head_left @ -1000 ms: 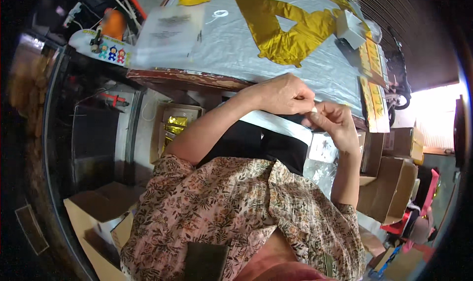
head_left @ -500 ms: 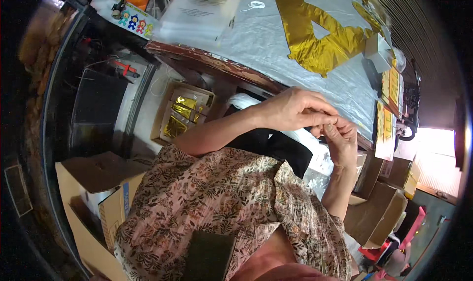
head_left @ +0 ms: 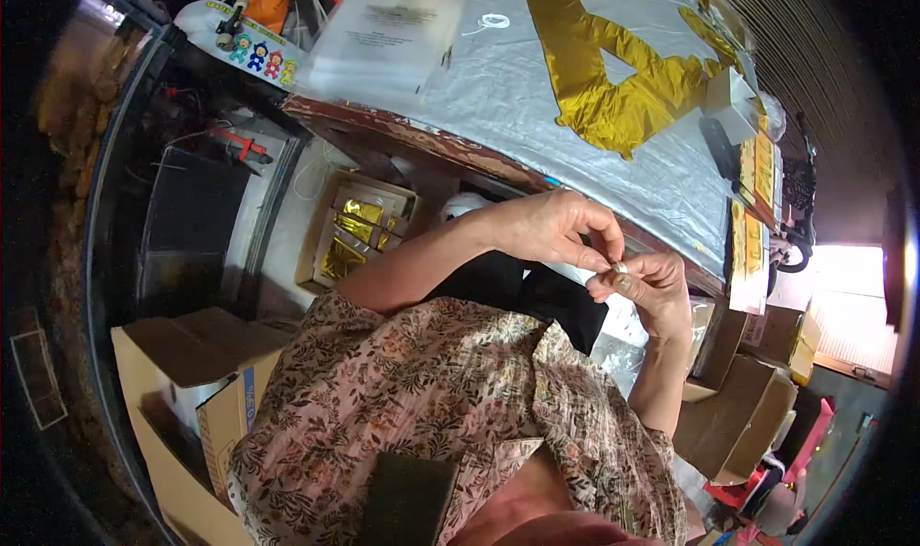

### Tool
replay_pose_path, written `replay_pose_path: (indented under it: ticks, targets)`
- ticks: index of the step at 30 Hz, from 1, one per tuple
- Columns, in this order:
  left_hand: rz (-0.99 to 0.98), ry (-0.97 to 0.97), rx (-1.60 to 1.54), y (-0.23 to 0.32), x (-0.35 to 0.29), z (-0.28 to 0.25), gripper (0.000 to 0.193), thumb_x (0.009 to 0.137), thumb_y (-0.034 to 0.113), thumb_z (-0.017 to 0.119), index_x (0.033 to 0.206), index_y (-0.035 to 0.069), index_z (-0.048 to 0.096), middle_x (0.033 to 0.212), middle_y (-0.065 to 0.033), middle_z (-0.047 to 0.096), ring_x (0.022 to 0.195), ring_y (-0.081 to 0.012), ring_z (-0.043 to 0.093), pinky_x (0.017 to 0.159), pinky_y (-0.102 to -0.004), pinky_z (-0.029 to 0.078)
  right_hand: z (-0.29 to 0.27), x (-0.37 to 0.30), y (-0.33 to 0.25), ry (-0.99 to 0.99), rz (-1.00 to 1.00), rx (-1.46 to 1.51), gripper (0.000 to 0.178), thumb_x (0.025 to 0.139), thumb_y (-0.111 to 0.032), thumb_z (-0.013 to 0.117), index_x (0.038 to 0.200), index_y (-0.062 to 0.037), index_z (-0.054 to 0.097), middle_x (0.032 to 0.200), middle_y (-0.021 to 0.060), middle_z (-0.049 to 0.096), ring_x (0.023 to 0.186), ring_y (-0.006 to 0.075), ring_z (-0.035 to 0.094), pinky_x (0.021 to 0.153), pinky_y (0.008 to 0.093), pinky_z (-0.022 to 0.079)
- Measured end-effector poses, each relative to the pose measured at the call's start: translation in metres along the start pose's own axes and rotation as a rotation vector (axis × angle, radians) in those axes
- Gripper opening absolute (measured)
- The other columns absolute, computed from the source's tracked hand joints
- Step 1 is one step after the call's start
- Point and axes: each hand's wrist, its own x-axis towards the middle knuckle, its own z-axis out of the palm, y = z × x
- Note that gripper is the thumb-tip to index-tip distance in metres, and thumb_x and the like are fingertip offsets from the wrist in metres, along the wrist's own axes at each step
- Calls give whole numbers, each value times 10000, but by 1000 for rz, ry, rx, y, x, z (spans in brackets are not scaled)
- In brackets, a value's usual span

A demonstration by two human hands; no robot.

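Over my lap, just in front of the table's near edge, my left hand (head_left: 563, 230) and my right hand (head_left: 655, 292) meet fingertip to fingertip. Both pinch a small white piece (head_left: 619, 268), too small to make out its kind. On the table beyond them lies a flat, uninflated gold foil balloon (head_left: 637, 101), creased, with a triangular gap in it. A small coil of white string (head_left: 494, 21) rests to the left of the balloon.
A stack of clear plastic bags (head_left: 383, 43) covers the table's left end. At its right stands a small white box (head_left: 730, 94). Below the table, an open carton (head_left: 321, 201) holds gold foil packets. Larger cardboard boxes flank me, one at left (head_left: 158, 450), others at right (head_left: 733, 421).
My hands have come slightly lower and toward the left, and the fingers have opened out around the pinch. The small white piece now shows between them.
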Motion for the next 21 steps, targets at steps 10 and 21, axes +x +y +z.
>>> replay_pose_path:
  ticks: [10,21]
  targets:
    - [77,-231,303,12,-6,-4,115,911,118,686,962,34,627,933,-40,588,849,-161,583,718,-323,478,21,-17,-2,12,78,-36,154,793,-17,778,894,80,713,836,207,730,737,255,732,705,356,616]
    - [181,-348,439,52,23,-15,118,920,103,654,939,7,588,881,-63,572,798,-204,580,708,-336,454,41,-31,-9,231,-152,-100,179,856,38,714,1027,75,677,943,170,722,851,211,710,789,356,610]
